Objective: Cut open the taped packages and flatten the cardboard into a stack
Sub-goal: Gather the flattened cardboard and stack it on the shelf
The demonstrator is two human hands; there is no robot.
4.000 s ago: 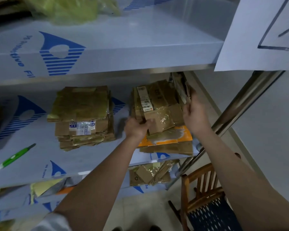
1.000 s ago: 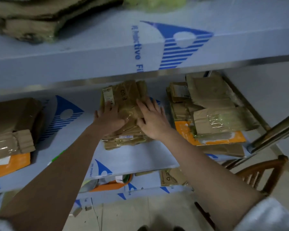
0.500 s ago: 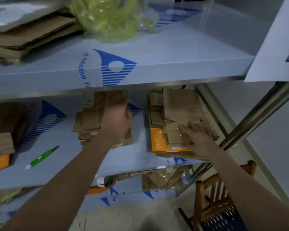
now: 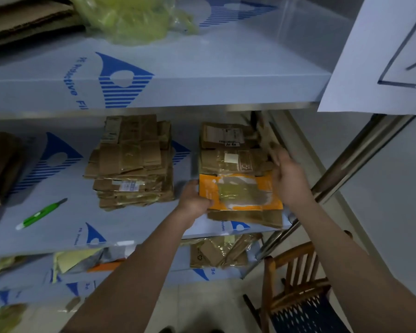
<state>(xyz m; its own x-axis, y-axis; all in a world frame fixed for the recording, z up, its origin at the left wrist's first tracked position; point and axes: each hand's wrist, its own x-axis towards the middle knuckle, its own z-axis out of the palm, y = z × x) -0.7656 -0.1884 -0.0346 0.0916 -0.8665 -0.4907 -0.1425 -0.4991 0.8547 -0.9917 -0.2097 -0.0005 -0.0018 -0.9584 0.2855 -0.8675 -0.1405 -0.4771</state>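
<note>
Your left hand (image 4: 194,202) grips the near-left edge of the right-hand stack of flattened brown cardboard with an orange sheet (image 4: 240,192) on the middle shelf (image 4: 135,227); your right hand (image 4: 289,175) pinches a raised brown cardboard flap (image 4: 265,134). An uneven pull could slide the stack off the near edge.

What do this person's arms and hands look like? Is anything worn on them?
Both forearms are bare. The left hand and right hand show no gloves, rings, watch or bracelet. No sleeve shows in this view.
</note>
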